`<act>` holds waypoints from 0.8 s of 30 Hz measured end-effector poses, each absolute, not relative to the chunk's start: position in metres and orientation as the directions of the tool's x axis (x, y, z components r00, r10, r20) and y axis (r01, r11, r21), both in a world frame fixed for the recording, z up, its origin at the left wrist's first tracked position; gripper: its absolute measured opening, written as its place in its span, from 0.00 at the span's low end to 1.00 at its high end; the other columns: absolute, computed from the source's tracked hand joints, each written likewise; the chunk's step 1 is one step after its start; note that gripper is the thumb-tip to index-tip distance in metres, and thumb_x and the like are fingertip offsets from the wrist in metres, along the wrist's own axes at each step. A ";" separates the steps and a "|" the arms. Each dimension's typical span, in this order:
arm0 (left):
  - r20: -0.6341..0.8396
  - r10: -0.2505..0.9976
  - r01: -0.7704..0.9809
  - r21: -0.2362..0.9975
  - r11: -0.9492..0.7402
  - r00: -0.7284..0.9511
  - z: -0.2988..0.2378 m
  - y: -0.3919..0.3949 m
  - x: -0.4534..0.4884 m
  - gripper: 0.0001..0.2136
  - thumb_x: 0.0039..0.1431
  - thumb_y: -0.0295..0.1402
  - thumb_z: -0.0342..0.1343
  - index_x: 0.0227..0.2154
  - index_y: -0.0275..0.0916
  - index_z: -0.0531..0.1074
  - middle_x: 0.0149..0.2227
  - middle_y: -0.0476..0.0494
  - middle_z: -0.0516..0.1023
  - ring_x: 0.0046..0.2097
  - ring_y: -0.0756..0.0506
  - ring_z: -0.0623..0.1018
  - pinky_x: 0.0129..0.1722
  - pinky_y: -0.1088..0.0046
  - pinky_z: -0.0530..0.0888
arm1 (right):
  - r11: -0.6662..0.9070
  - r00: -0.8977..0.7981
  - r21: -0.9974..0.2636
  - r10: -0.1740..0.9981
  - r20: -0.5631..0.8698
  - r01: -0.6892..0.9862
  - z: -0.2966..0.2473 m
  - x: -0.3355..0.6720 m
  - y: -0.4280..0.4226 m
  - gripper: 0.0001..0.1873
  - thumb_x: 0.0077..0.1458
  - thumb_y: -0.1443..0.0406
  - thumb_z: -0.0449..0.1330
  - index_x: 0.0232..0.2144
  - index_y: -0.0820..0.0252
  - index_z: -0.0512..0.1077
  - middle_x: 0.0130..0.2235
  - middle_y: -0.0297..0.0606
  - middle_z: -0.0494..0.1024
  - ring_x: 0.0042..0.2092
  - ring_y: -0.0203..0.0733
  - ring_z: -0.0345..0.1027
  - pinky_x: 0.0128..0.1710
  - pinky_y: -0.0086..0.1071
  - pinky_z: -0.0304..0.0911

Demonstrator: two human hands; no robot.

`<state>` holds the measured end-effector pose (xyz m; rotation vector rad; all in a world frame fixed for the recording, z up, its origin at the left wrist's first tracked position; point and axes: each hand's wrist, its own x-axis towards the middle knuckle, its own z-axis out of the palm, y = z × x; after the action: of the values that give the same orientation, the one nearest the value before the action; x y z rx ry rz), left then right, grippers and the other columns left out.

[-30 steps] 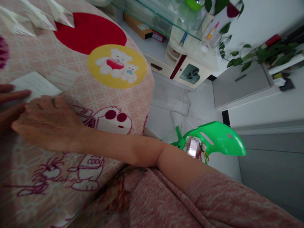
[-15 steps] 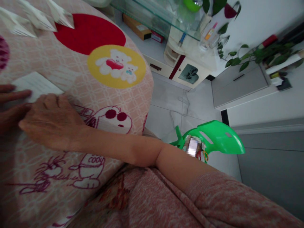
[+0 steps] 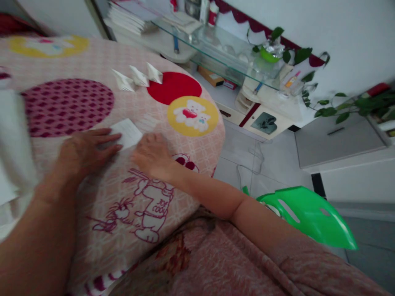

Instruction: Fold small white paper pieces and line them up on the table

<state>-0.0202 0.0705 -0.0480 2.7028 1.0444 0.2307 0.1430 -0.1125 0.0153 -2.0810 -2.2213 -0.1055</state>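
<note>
A small white piece of paper [image 3: 128,133] lies on the patterned tablecloth [image 3: 197,150]. My left hand [image 3: 92,149] rests over its left side, fingers stretched out and lying flat. Along its right edge my right hand [image 3: 152,154] is closed, with curled fingers against the paper; the fingertips are partly hidden. Beyond both hands, three folded white paper pieces [image 3: 139,76] with pointed tips sit in a row, close to the red oval.
White sheets [image 3: 14,144] lie at the table's left side. Past the rounded table edge stand a cabinet with a glass shelf [image 3: 222,53] and several plants. A green plastic object [image 3: 311,213] is on the right near the tiled floor, where a cable [image 3: 262,158] runs.
The view has swung left, so the scene sits farther right and my left forearm and more of the table show. Both hands stay at the paper.
</note>
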 end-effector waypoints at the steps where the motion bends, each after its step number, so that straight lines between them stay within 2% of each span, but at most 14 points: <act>1: 0.100 0.707 0.668 0.258 -0.698 0.700 -0.040 0.058 -0.015 0.25 0.65 0.50 0.46 0.54 0.39 0.74 0.61 0.54 0.72 0.61 0.41 0.73 0.60 0.52 0.68 | 0.077 -0.074 -0.025 0.990 0.119 0.997 0.017 0.151 -0.114 0.13 0.65 0.65 0.55 0.38 0.68 0.77 0.46 0.52 0.79 0.52 0.53 0.67 0.54 0.48 0.61; 4: 0.117 0.714 0.661 0.297 -0.689 0.691 -0.019 0.032 -0.007 0.18 0.62 0.36 0.56 0.53 0.37 0.77 0.60 0.44 0.75 0.59 0.43 0.75 0.61 0.58 0.70 | 0.085 -0.074 -0.081 0.988 0.135 0.993 0.020 0.175 -0.112 0.14 0.66 0.64 0.54 0.42 0.69 0.77 0.49 0.57 0.77 0.53 0.55 0.66 0.54 0.48 0.61; 8: 0.156 0.727 0.634 0.391 -0.667 0.668 -0.012 0.020 -0.006 0.17 0.60 0.33 0.59 0.51 0.37 0.79 0.59 0.36 0.77 0.59 0.40 0.76 0.62 0.57 0.71 | -0.062 0.076 -0.218 0.995 0.058 0.974 0.020 0.195 -0.088 0.12 0.64 0.68 0.55 0.39 0.67 0.79 0.42 0.54 0.80 0.47 0.53 0.71 0.51 0.46 0.65; 10: 0.158 0.741 0.637 0.416 -0.650 0.653 -0.013 0.018 -0.007 0.17 0.60 0.32 0.59 0.51 0.39 0.79 0.59 0.37 0.76 0.59 0.40 0.76 0.62 0.57 0.71 | -0.043 0.091 -0.317 0.987 0.136 0.947 0.018 0.198 -0.070 0.10 0.59 0.70 0.60 0.42 0.64 0.79 0.46 0.51 0.79 0.51 0.51 0.71 0.54 0.44 0.64; 12: 0.171 0.748 0.634 0.432 -0.642 0.641 -0.016 0.016 -0.007 0.17 0.59 0.32 0.60 0.52 0.41 0.78 0.59 0.39 0.76 0.59 0.41 0.76 0.62 0.58 0.71 | 0.021 0.059 -0.418 0.982 0.178 0.908 0.014 0.196 -0.053 0.16 0.56 0.69 0.63 0.48 0.63 0.77 0.51 0.49 0.78 0.54 0.50 0.70 0.57 0.43 0.63; 14: 0.189 0.757 0.635 0.440 -0.635 0.626 -0.018 0.013 -0.007 0.17 0.60 0.32 0.60 0.52 0.42 0.79 0.59 0.39 0.77 0.58 0.40 0.77 0.62 0.58 0.72 | 0.036 0.045 -0.493 0.987 0.152 0.869 0.007 0.193 -0.040 0.22 0.53 0.67 0.66 0.51 0.63 0.75 0.55 0.50 0.76 0.57 0.51 0.69 0.59 0.44 0.63; 19: 0.188 0.785 0.666 0.437 -0.605 0.590 -0.019 0.008 -0.004 0.17 0.58 0.31 0.61 0.52 0.42 0.79 0.59 0.39 0.76 0.59 0.39 0.77 0.62 0.59 0.72 | 0.083 -0.028 -0.542 0.994 0.108 0.836 -0.012 0.190 -0.026 0.35 0.43 0.65 0.72 0.56 0.61 0.73 0.64 0.53 0.67 0.66 0.59 0.60 0.65 0.52 0.56; 24: 0.154 0.814 0.679 0.476 -0.558 0.560 -0.011 0.001 -0.001 0.19 0.57 0.32 0.62 0.52 0.41 0.80 0.60 0.38 0.75 0.60 0.37 0.76 0.63 0.58 0.71 | 0.098 -0.029 -0.566 0.991 0.129 0.819 -0.020 0.191 -0.025 0.39 0.40 0.66 0.72 0.58 0.60 0.72 0.68 0.54 0.61 0.68 0.62 0.56 0.67 0.55 0.54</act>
<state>-0.0012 0.0011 -0.0108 2.4344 1.2180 0.5126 0.1911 -0.0254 -0.0201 -1.7665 -1.8948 0.4660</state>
